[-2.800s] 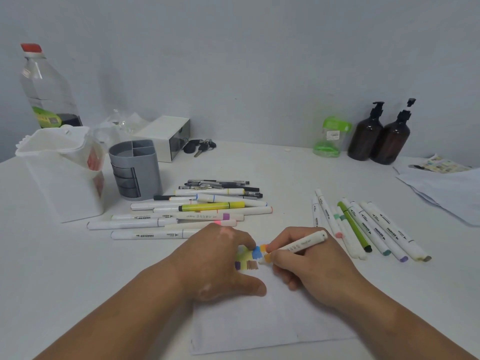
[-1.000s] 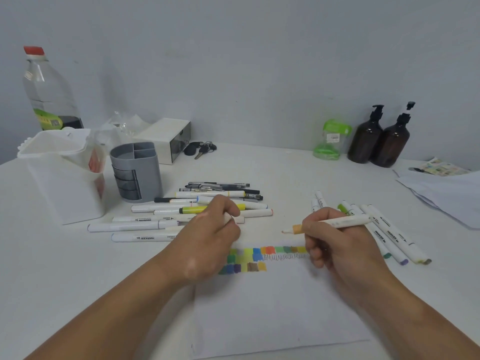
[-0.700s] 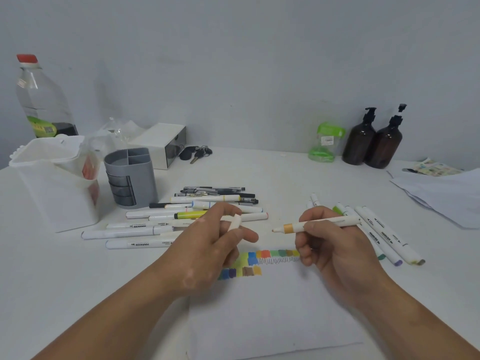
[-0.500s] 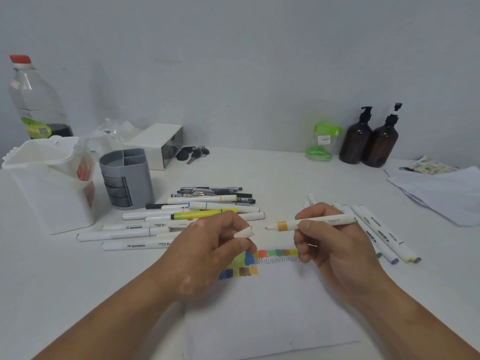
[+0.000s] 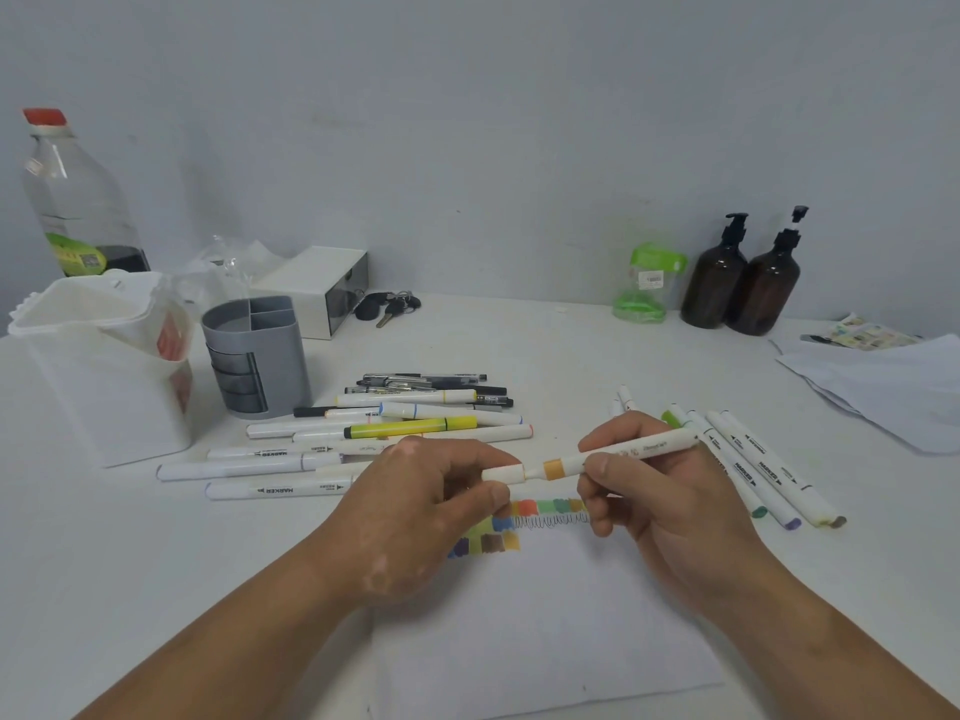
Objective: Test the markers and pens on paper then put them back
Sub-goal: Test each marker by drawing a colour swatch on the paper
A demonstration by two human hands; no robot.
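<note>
Above the paper (image 5: 545, 615): white marker (image 5: 631, 450), held nearly level and clear of the sheet, orange band near its left end.
Right hand (image 5: 665, 511): curled round the marker's barrel, thumb and forefinger pinching just right of the orange band.
Left hand (image 5: 415, 511): thumb and fingers closed on a white cap (image 5: 503, 474).
Cap: end-on against the marker's tip end, in line with the barrel; pushed fully home or not, cannot tell.
Paper: flat on the white table (image 5: 104, 589), under both hands.
Swatches (image 5: 545, 507): row of colour patches along the sheet's far edge, shorter second row below at left, partly hidden by the left hand; thin scribbled line (image 5: 553, 522) under the upper row.
Left pile (image 5: 311, 462): markers and pens lying flat, mostly side by side, behind the left hand; yellow highlighter (image 5: 410, 426) among them.
Right group (image 5: 753, 465): capped markers fanned out flat behind and beside the right hand, partly hidden by it.
Grey pen holder (image 5: 254, 356): upright, divided into compartments, just behind the left pile.
White tub (image 5: 104, 376): close beside the holder, on its left.
Back left: clear bottle (image 5: 72, 200) with red cap, white box (image 5: 317, 283), keys (image 5: 387, 306) beside the box.
Back right: green jar (image 5: 647, 283), two brown pump bottles (image 5: 737, 288) side by side.
Far right: loose white sheets (image 5: 883, 387).
</note>
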